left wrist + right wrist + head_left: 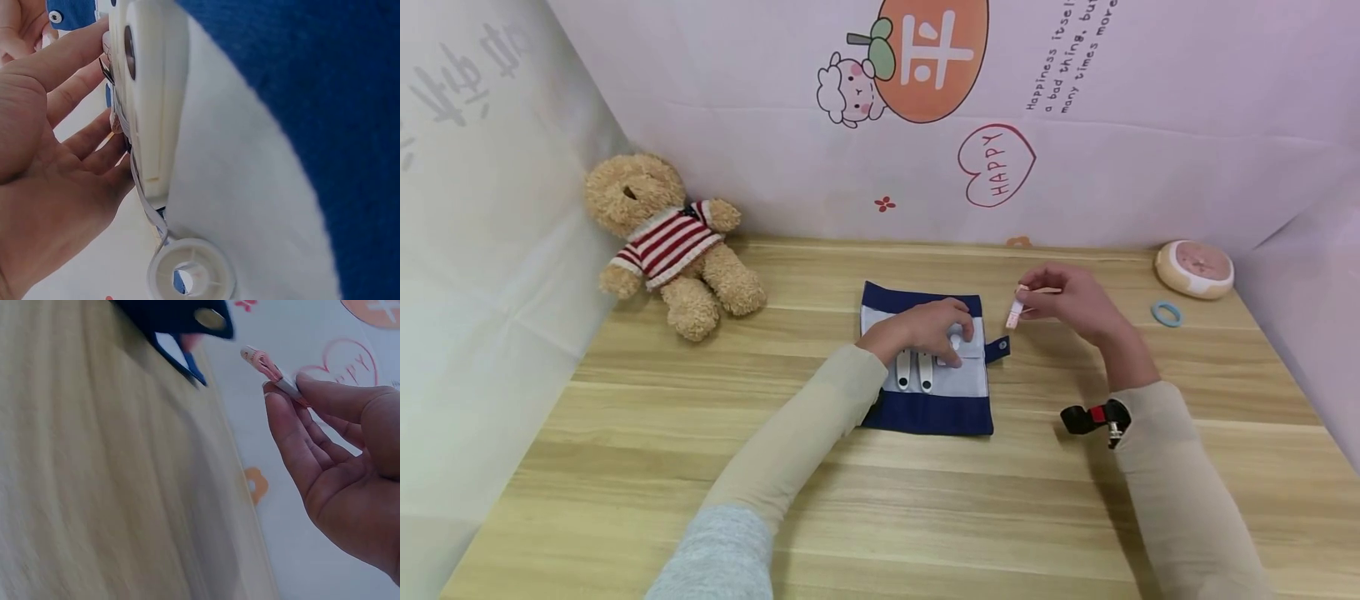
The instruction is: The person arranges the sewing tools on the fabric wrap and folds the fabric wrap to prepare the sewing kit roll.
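Note:
An unrolled navy pouch (934, 417) with a pale lining lies flat on the table. Two white tools (914, 372) with black dots at their ends lie side by side on the lining. My left hand (928, 327) rests over the pouch's right half, fingers spread and lightly bent. In the left wrist view, its fingertips touch a long white piece (150, 94) near a white ring-shaped end (215, 275). Beside the pouch's snap tab (997, 348), my right hand (1071, 304) pinches a small pink-and-white folded strip (272, 367) above the table between thumb and fingers.
At the back left, a teddy bear (673, 250) in a striped sweater leans against the wall. A round pink-and-cream clock (1195, 269) and a light blue ring (1167, 314) are at the back right. A printed white cloth (737, 150) hangs behind the wooden table (700, 433).

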Demonstrator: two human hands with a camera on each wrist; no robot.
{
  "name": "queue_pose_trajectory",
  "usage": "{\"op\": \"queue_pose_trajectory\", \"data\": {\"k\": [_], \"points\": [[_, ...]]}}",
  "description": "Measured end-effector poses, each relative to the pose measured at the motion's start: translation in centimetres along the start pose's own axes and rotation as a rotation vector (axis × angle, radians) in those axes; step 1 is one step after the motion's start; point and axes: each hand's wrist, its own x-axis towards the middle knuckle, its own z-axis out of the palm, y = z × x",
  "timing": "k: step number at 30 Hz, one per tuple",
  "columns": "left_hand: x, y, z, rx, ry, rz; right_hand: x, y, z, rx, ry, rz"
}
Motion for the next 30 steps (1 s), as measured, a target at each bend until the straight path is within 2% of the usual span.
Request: {"op": "queue_pose_trajectory", "data": {"k": [7,16,30], "points": [[0.2,-0.1,0.0,0.018,0.001,0.002,0.9,-0.3,1.7,-0.015,-0.083,-0.054],[0.2,-0.2,0.0,0.034,0.003,0.001,1.3,-0.7,2.9,-0.063,-0.132,-0.057],[0.3,-0.2,0.1,0.02,-0.001,0.027,1.8,-0.2,3.8,-0.024,-0.223,-0.065]]}}
